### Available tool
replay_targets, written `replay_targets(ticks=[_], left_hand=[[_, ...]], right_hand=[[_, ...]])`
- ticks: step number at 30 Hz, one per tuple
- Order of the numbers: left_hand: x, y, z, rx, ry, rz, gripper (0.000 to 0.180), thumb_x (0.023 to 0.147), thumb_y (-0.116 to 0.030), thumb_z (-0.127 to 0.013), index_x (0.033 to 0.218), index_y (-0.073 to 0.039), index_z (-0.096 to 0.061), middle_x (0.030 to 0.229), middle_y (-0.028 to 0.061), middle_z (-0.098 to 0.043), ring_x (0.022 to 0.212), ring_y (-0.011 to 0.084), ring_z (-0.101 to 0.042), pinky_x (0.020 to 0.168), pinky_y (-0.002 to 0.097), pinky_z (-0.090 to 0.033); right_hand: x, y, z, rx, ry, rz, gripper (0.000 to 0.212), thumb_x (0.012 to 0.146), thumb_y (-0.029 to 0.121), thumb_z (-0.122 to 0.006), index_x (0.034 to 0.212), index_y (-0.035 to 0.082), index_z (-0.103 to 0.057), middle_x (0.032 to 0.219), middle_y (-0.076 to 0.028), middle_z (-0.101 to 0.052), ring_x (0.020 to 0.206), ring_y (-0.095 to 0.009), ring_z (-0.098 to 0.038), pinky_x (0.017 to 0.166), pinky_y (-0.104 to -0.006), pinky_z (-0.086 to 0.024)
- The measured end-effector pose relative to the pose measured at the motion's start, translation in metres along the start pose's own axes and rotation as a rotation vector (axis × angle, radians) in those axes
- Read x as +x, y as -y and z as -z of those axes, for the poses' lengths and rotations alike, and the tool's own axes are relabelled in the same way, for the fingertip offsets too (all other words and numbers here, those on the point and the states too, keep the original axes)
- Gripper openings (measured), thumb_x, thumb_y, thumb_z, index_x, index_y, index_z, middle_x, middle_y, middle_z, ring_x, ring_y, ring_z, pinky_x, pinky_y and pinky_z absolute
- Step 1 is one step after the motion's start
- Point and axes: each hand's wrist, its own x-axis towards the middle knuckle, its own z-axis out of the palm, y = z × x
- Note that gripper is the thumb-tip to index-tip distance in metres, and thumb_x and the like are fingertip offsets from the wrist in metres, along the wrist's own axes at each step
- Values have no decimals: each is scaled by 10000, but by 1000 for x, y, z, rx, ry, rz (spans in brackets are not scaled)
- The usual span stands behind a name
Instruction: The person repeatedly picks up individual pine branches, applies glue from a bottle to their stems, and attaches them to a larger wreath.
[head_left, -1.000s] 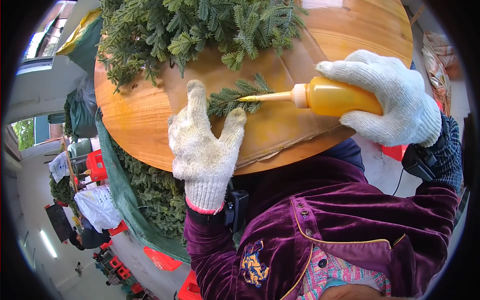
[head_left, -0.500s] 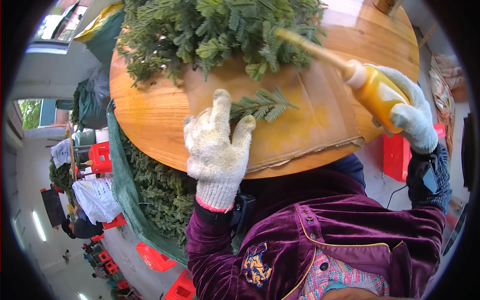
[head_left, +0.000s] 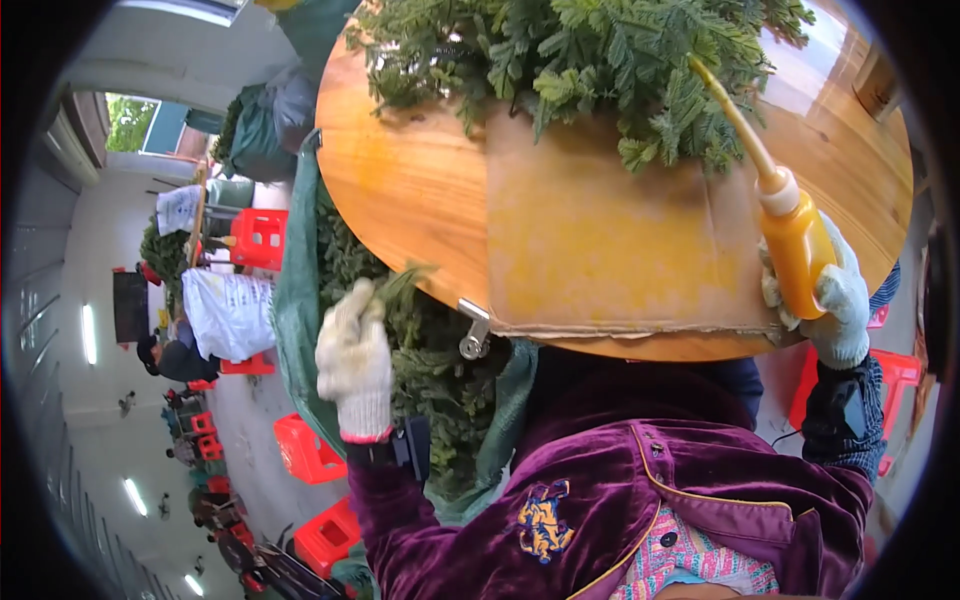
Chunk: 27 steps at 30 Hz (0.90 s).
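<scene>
Squeeze bottle [head_left: 797,255], filled yellow, is tilting at the round table's [head_left: 390,185] right side; my right hand [head_left: 840,300] is wrapping its lower body, the best hold, which is looking light and soft. My left hand [head_left: 355,360] is hovering by the green sack [head_left: 295,320] at left, a blurred, seemingly flimsy fir sprig [head_left: 403,287] at its fingertips; I cannot tell whether it is pinching. Far fir branches [head_left: 590,70] are crowding the nozzle [head_left: 742,125]; cardboard [head_left: 600,250] is lying near.
</scene>
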Motion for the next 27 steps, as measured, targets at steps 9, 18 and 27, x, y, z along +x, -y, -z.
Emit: replay_targets(ticks=[9, 18, 27], left_hand=[[33, 7, 12, 978, 604, 447, 310, 959, -347, -656, 1241, -232, -713, 1256, 90, -725, 1157, 349, -684, 944, 515, -552], [120, -69, -83, 126, 147, -162, 722, 932, -307, -766, 1545, -68, -467, 1466, 185, -589, 1285, 308, -623, 1040, 419, -521], [155, -78, -148, -281, 220, -14, 618, 975, -205, -710, 1537, -67, -495, 1420, 148, -653, 1289, 244, -628, 1075, 340, -477]], right_hand=[[-7, 5, 6, -28, -9, -81, 1097, 623, 619, -866, 1404, -57, -496, 1016, -126, -676, 705, -175, -669, 593, -272, -553], [-7, 7, 5, 11, -9, -95, 1195, 588, 658, -915, 1451, -45, -480, 1070, -118, -690, 766, -183, -694, 625, -287, -554], [-8, 12, 9, -7, -34, -112, 1205, 580, 634, -929, 1466, -37, -464, 1169, -126, -689, 859, -159, -684, 663, -259, -546]])
